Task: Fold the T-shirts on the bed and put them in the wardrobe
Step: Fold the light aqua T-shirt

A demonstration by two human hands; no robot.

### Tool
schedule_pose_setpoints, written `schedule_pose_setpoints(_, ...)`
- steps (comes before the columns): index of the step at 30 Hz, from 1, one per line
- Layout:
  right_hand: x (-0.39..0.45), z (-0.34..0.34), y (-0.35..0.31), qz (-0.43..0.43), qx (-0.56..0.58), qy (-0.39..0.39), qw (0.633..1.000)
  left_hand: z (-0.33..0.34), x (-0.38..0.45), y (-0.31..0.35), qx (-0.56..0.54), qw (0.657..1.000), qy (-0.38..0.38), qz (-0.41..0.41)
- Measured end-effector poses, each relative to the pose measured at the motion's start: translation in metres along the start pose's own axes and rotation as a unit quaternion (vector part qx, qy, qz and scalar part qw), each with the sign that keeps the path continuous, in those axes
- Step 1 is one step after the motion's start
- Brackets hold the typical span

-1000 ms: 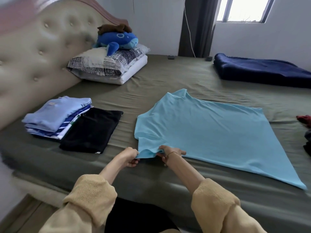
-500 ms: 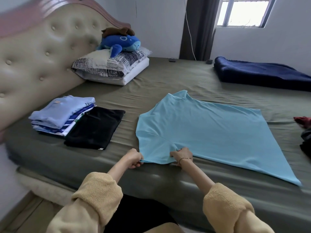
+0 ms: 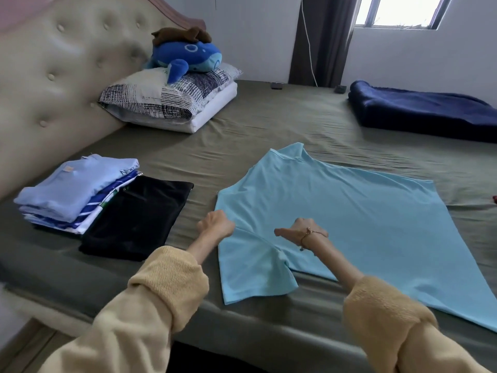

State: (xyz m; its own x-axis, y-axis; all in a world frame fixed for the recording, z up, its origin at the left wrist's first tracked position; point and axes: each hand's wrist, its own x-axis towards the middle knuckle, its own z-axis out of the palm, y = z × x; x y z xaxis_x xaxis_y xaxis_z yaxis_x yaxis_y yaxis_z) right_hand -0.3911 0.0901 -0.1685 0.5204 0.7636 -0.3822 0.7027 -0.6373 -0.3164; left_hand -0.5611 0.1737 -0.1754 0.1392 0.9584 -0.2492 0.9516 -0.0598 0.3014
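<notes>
Head | left hand [image 3: 216, 224] and right hand [image 3: 301, 231] grasping T-shirt [image 3: 336, 211] shoulder | sleeve at bed [image 3: 269, 130] edge

Bare sheet [image 3: 282, 130] beyond light-blue T-shirt [image 3: 349, 211]

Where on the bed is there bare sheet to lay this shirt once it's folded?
Bare green sheet lies between the pillows, the navy blanket and the light blue T-shirt. A narrower strip runs between the black folded shirt and the T-shirt, where the left hand is. The headboard side is crowded by the folded stack.
</notes>
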Motion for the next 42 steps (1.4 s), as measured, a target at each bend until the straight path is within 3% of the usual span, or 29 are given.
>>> schedule_pose_setpoints(8, 0.108, -0.025, -0.036, -0.001, -0.04, 0.006, 0.999, -0.009, 0.119, 0.053, -0.136, 0.991, 0.016, 0.012)
schedule_pose_setpoints(16, 0.186, -0.046, -0.063, -0.055, 0.006, -0.011, 0.998, 0.0, 0.204, 0.081, -0.176, 0.982, -0.02, 0.067)
schedule_pose_setpoints(22, 0.233, -0.049, -0.08, -0.093, 0.018, -0.006, 0.996, 0.01, 0.246, 0.1, -0.179, 0.979, -0.061, 0.075)
schedule_pose_setpoints(31, 0.284, -0.062, -0.098, -0.03, 0.0, -0.005, 1.0, 0.01, 0.283, 0.13, -0.065, 0.986, -0.076, 0.134)
schedule_pose_setpoints(36, 0.303, -0.07, -0.107, 0.002, 0.048, 0.01, 0.999, 0.005, 0.3, 0.122, -0.188, 0.966, -0.123, 0.124)
schedule_pose_setpoints(42, 0.313, -0.068, -0.109, 0.012, 0.022, -0.015, 1.0, -0.016, 0.324, 0.082, -0.294, 0.929, -0.199, 0.105)
